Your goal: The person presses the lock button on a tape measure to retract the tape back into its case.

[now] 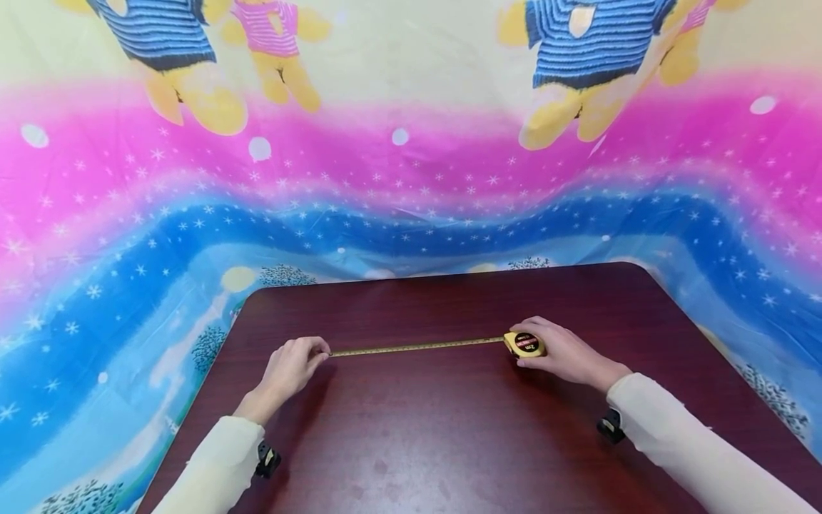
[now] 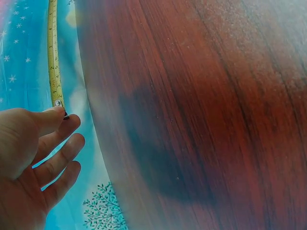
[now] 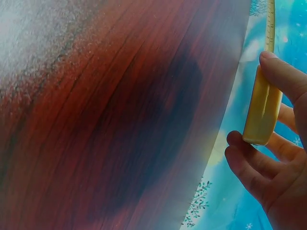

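Of the person's hands, the left hand pinches the metal end of the yellow blade between thumb and forefinger, the other fingers loosely spread. The right hand grips the yellow tape case, thumb at one end, fingers at the other. Between them the blade runs straight above the dark red worktop, a bear-printed cloth behind.

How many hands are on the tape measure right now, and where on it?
2. The left hand pinches the free end of the extended yellow blade; the right hand grips the yellow case at the other end.
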Demonstrator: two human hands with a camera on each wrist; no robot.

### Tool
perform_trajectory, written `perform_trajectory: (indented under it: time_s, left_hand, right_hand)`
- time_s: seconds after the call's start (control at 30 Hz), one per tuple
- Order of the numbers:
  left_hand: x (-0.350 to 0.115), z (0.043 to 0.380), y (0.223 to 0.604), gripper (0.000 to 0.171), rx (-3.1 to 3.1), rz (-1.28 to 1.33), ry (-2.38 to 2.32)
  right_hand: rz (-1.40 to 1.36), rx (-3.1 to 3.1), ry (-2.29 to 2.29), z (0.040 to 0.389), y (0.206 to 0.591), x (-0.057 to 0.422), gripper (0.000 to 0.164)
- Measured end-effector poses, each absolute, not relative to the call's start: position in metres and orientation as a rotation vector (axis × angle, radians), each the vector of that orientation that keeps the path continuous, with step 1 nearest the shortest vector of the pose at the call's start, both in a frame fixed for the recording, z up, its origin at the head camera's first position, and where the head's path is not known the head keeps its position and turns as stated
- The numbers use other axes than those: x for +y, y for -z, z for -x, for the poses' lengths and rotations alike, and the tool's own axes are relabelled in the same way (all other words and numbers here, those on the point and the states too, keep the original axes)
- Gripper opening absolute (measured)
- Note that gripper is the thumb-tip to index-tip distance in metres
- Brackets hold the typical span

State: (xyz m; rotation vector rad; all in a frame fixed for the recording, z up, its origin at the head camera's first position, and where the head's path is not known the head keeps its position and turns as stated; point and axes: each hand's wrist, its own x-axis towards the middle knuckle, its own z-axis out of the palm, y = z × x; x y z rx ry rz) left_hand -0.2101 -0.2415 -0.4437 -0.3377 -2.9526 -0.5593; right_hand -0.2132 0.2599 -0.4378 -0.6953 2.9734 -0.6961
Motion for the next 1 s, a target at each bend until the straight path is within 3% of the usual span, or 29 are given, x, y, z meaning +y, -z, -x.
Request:
perform_trajectory:
  time_s: [1.0]
  left_hand:
    - [-0.227, 0.213, 0.442, 0.005, -2.933, 0.388, 0.567]
  right_hand:
    - [0.678, 2.979, 0.683, 0.214, 0.435, 0.248, 0.062]
